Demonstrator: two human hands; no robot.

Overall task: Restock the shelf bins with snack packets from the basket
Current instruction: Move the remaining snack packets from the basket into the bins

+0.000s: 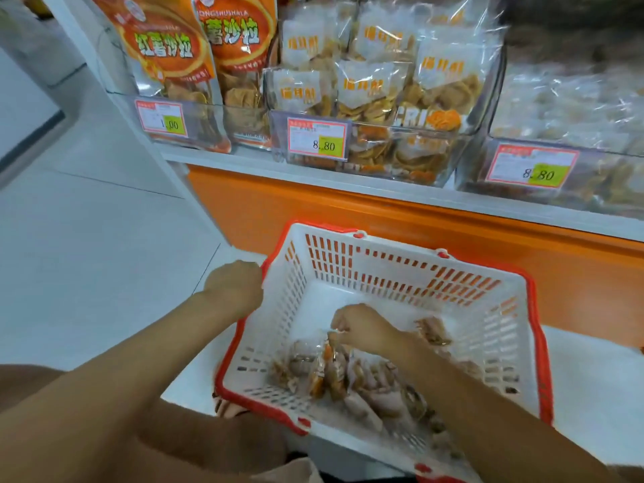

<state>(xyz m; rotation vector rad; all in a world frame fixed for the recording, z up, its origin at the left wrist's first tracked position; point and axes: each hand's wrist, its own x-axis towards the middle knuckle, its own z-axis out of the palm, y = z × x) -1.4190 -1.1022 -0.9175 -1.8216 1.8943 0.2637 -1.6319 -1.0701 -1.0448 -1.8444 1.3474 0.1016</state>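
from my end the restocking looks well on but not finished. the basket (393, 270), white with a red rim, sits low in the centre of the frame, and a loose heap of snack packets (366, 385) covers only the near part of its floor; the far part is bare. i count no exact number, the packets are blurred together.

across the top of the frame, the middle bin (376, 151) is piled above its clear front wall with pale packets. the left bin (195, 116) holds tall orange bags (163, 54). the right bin (522, 196) looks full too, though it is too smeared to read. my guess is that what remains in the basket is all that is left to shelve.

the left hand (233, 287) is at centre left, arm stretched forward, fingers curled at the basket's left rim, steadying it as far as i can judge. the right hand (362, 329) reaches down inside the basket, wrist bent, fingertips (336, 334) pinched on the top edge of one packet in the heap. that packet looks barely raised, its lower end among the others.
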